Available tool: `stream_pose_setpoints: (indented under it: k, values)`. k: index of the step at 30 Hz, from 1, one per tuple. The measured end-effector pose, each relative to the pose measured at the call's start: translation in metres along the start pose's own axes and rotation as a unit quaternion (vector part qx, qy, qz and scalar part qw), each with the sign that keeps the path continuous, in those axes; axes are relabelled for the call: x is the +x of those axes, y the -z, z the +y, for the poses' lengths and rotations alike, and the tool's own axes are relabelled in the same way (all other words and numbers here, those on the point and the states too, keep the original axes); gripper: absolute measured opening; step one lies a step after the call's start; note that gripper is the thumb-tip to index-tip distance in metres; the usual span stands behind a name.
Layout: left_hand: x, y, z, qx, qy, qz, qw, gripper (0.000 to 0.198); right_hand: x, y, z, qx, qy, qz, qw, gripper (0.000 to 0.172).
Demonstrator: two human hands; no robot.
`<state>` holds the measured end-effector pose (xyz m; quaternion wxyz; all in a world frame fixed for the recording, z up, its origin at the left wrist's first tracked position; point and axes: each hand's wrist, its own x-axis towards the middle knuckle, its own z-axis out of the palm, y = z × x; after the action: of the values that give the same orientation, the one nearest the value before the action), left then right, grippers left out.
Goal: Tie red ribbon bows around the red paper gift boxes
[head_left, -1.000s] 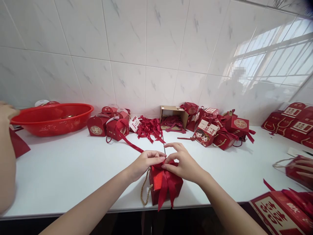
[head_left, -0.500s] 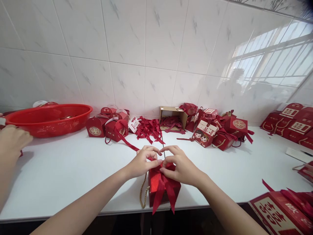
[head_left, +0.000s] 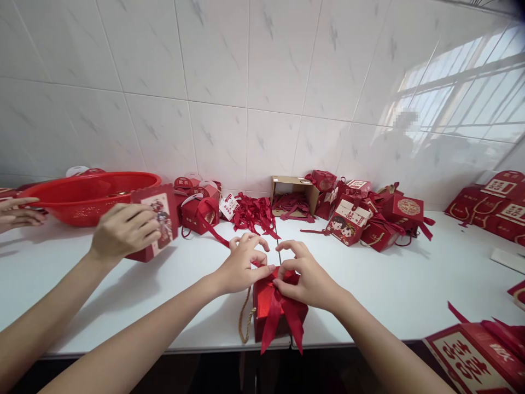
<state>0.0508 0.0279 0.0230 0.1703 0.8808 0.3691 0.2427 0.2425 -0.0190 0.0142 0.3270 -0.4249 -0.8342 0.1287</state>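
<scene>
A small red gift box [head_left: 262,302] stands at the table's near edge, a twisted rope handle [head_left: 241,323] hanging from its left side. Across its top lies a red ribbon [head_left: 292,320] tied in a bow, with two tails draped over the front. My left hand [head_left: 245,264] pinches the left part of the bow between thumb and index finger, other fingers curled above. On the right loop, my right hand [head_left: 305,278] closes thumb and forefinger on the ribbon. The knot is partly covered by my fingertips.
A co-worker's hand [head_left: 123,232] holds a red printed box [head_left: 174,210] at left; another hand [head_left: 18,213] is beside the red plastic basket [head_left: 82,210]. Along the wall are loose ribbons [head_left: 254,213], a cardboard box [head_left: 314,200] and several gift boxes [head_left: 406,210]. A red package [head_left: 467,355] sits lower right.
A co-worker's hand has come in from the left, carrying a red printed box over the table. My hands stay on the bow, with only slight finger movement; the view shifts slightly.
</scene>
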Motion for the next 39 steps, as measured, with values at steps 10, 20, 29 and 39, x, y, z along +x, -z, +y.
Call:
stream_pose_setpoints:
  k: [10, 20, 29, 39]
  values:
    - [0.001, -0.003, -0.004, 0.03, -0.043, 0.026, 0.998, 0.031, 0.002, 0.002, 0.001, -0.006, -0.002, 0.007, 1.0, 0.014]
    - [-0.028, -0.021, -0.002, -0.397, 0.074, 0.068, 0.912, 0.042, -0.029, 0.012, 0.03, 0.182, -0.071, 0.071, 0.978, 0.037]
    - [-0.078, -0.049, -0.018, -0.361, 0.216, 0.077, 0.904, 0.046, -0.066, -0.01, 0.055, 0.245, -0.12, -0.114, 0.955, 0.123]
    - [-0.084, -0.065, -0.018, -0.24, 0.18, 0.047, 0.953, 0.052, -0.061, -0.024, 0.043, 0.306, -0.152, -0.046, 0.939, 0.112]
